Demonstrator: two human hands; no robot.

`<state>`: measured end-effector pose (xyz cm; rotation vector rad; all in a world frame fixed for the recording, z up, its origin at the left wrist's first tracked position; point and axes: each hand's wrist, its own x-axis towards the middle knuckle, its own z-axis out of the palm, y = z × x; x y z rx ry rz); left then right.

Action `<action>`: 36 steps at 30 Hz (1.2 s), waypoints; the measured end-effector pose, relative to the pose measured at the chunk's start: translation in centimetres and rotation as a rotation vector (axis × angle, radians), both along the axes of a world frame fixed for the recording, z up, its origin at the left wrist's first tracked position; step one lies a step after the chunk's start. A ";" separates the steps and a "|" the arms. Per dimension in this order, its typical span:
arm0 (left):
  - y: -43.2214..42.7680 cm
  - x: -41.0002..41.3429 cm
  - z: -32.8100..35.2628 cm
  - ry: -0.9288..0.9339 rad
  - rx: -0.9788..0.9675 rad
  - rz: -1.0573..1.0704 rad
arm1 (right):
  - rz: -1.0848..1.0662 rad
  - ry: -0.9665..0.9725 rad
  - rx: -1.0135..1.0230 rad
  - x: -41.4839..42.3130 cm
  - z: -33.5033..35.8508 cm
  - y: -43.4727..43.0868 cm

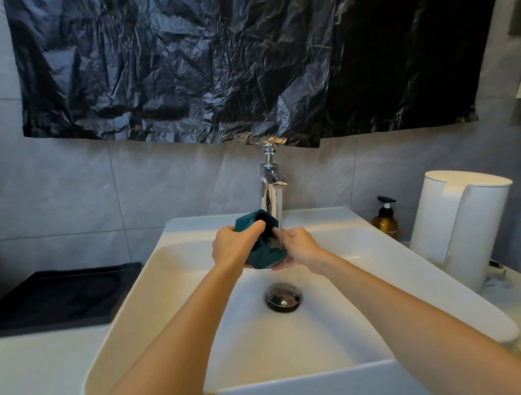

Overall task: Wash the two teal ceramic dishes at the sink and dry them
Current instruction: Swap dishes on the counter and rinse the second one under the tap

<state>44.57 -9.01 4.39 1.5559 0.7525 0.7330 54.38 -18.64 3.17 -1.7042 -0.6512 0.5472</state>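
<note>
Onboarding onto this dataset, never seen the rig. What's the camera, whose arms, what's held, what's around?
There is no robot: these are a person's bare arms, filmed by one wide-angle camera worn on the head, looking down. The left hand grips a teal dish under water running from the chrome tap; the right hand holds its lower rim. Below is a white sink. A black tray lies left; an amber pump bottle and a white container stand right. Only one teal dish shows.
</note>
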 end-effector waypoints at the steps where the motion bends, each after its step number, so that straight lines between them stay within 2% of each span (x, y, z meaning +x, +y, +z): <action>1: 0.0 0.0 0.0 0.006 0.031 0.010 | 0.056 0.038 -0.004 0.2 0.0 -0.1; 3: 0.1 -0.1 0.0 0.018 0.076 0.021 | 0.179 0.147 0.009 0.3 0.2 -0.4; 5: 0.3 -0.1 -0.2 0.011 0.060 0.003 | 0.183 0.166 0.005 0.4 0.2 -0.4; 8: 0.6 0.0 -0.3 0.001 -0.033 -0.028 | 0.010 -0.005 -0.043 0.1 0.0 -0.2; 10: 0.7 -0.1 -0.3 -0.008 -0.082 -0.032 | -0.038 -0.045 -0.050 0.1 0.0 -0.1; 16: 1.0 -0.4 -0.4 0.030 -0.107 -0.059 | 0.158 0.022 -0.161 -0.1 0.9 -0.5; 18: 0.8 -0.5 -0.4 0.045 -0.137 -0.090 | 0.151 -0.117 -0.153 0.1 0.9 -0.3; 21: 0.2 -0.5 -0.2 0.101 -0.125 -0.179 | 0.029 -0.569 -0.195 0.8 0.9 -0.4; 22: -0.1 -0.6 -0.2 0.124 -0.119 -0.207 | -0.003 -0.654 -0.218 1.1 0.8 -0.5; 25: -0.6 -0.6 0.0 0.161 -0.136 -0.287 | -0.080 -0.745 -0.287 1.6 0.7 -1.0; 28: -1.0 -0.5 0.3 0.116 -0.228 -0.322 | -0.162 -0.802 -0.339 1.3 1.0 -1.2; 30: -1.2 -0.4 0.4 0.043 -0.278 -0.320 | -0.222 -0.769 -0.360 0.8 1.2 -1.1; 32: -1.5 0.0 0.0 -0.017 -0.272 -0.311 | -0.247 -0.641 -0.366 0.4 1.2 -1.1; 36: -1.2 0.1 -0.3 -0.086 -0.243 -0.141 | -0.030 -0.136 -0.260 -0.3 0.8 -0.7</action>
